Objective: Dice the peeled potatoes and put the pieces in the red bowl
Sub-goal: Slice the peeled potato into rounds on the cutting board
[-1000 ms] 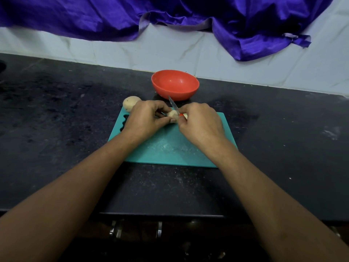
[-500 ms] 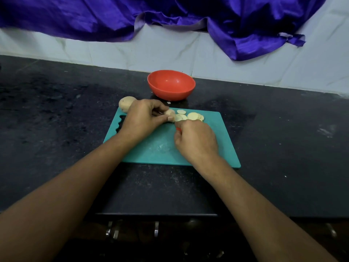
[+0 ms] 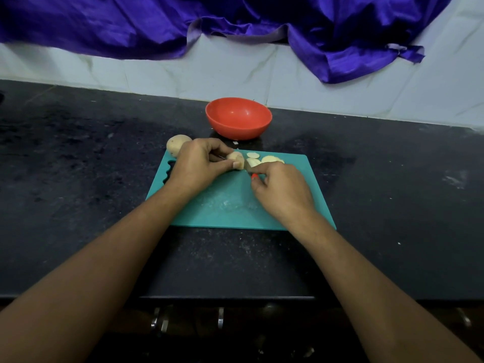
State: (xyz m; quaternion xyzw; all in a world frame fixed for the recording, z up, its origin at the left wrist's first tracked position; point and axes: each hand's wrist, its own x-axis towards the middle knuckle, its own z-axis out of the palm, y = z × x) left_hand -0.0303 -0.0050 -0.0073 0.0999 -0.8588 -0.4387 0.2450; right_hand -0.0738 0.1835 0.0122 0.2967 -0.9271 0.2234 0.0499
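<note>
On the teal cutting board (image 3: pixel 230 205) my left hand (image 3: pixel 196 163) grips the remaining piece of a peeled potato (image 3: pixel 235 159) at the board's far edge. My right hand (image 3: pixel 281 187) holds a small knife with a red handle (image 3: pixel 253 175); its blade is down against the potato's cut face, mostly hidden. Several round potato slices (image 3: pixel 264 160) lie just right of the blade. A second whole potato (image 3: pixel 178 144) sits off the board's far left corner. The red bowl (image 3: pixel 238 117) stands behind the board with nothing visible in it.
The board lies on a black stone counter (image 3: pixel 78 166) whose front edge runs below my forearms. A white tiled wall (image 3: pixel 340 93) rises behind the bowl, with purple cloth (image 3: pixel 235 19) draped over its top.
The knife went from raised over the potato to down through it, and my right hand drew back toward me. Slices now show to the right of the blade. My left hand kept its hold.
</note>
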